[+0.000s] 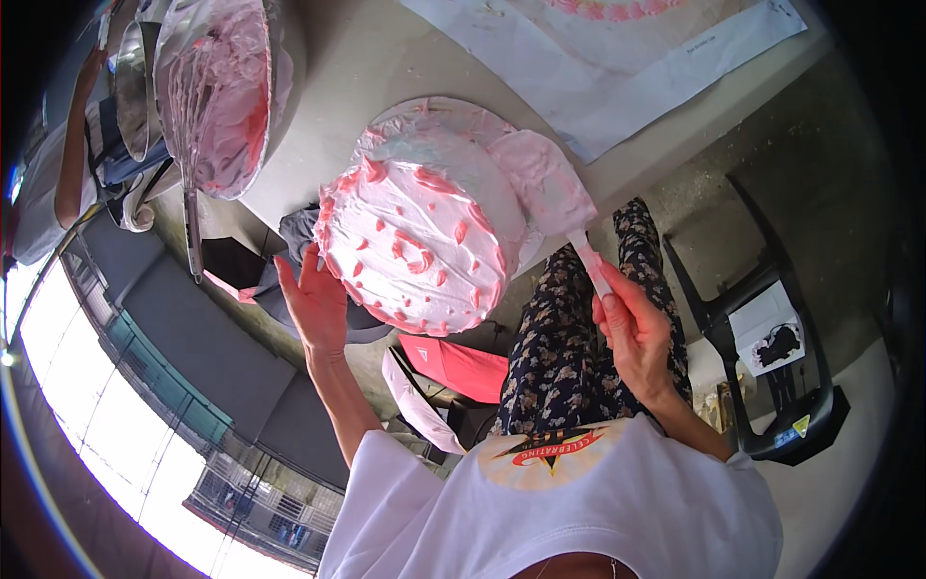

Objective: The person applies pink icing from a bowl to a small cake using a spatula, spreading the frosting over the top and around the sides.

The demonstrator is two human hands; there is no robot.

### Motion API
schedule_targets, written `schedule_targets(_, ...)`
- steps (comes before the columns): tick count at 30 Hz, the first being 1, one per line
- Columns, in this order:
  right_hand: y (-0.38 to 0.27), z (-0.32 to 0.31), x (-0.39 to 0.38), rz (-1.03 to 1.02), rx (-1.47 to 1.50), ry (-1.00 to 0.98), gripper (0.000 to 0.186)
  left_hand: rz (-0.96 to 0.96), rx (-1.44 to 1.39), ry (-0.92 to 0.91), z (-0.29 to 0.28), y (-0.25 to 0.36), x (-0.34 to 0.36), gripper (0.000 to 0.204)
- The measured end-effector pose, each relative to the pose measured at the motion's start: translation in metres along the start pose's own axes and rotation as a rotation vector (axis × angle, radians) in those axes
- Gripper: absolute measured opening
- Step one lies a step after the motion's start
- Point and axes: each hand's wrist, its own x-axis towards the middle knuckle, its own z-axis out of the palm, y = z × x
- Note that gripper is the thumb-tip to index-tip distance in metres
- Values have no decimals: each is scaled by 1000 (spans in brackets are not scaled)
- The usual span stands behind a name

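A round cake (395, 256) covered in white frosting, with pink dabs on its top and a pink border, stands at the table's edge. Behind it shows the cream-smeared rim of a round board (439, 108). My right hand (639, 333) grips the handle of a spatula (550, 183). Its broad blade, coated in pale pink cream, lies against or just beside the cake's right side; which of the two I cannot tell. My left hand (316, 307) is open at the cake's left edge, fingers apart and pointing up. Whether its fingertips touch the cake or its board is unclear.
A bowl (275, 96) smeared with pink cream holds a wire whisk (193, 174) at the upper left. A printed sheet (637, 87) lies on the table (338, 125). At the right is a black chair (723, 309). Another person's arm (72, 154) shows at far left.
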Motion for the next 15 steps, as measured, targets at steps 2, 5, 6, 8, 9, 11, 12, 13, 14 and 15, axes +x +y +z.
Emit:
schedule_targets(2, -1, -1, -3, 17, 29, -4, 34, -13, -10, -5, -1, -1, 1, 58)
schedule_targets(5, -6, -2, -5, -11, 112, -29, 35, -26, -26, -2, 3, -1, 1, 58)
schedule_targets(6, -10, -3, -5, 7, 124, -45, 35, -26, -34, 2, 5, -2, 1, 57)
schedule_targets(8, -17, -3, -6, 20, 133, -62, 35, -24, -32, -19, 1, -1, 1, 57)
schedule_targets(9, -22, -4, -7, 5, 180, -109, 34, -23, -33, -40, -3, 1, 1, 56)
schedule_targets(11, -29, -4, -8, -25, 198, -154, 34, -18, -66, -51, -9, 1, 1, 56)
schedule_targets(12, -30, 3, -10, -75, 225, -149, 34, -14, -88, -56, -15, 4, 0, 56)
schedule_targets(13, -29, 5, -10, -132, 235, -144, 34, -17, -83, -49, -18, 3, 1, 57)
schedule_targets(14, -22, 4, -8, -120, 262, -105, 36, -41, -74, -50, -18, 2, 4, 58)
schedule_targets(15, -19, 5, -4, -78, 296, -91, 33, -25, -52, -50, -28, 3, 5, 59)
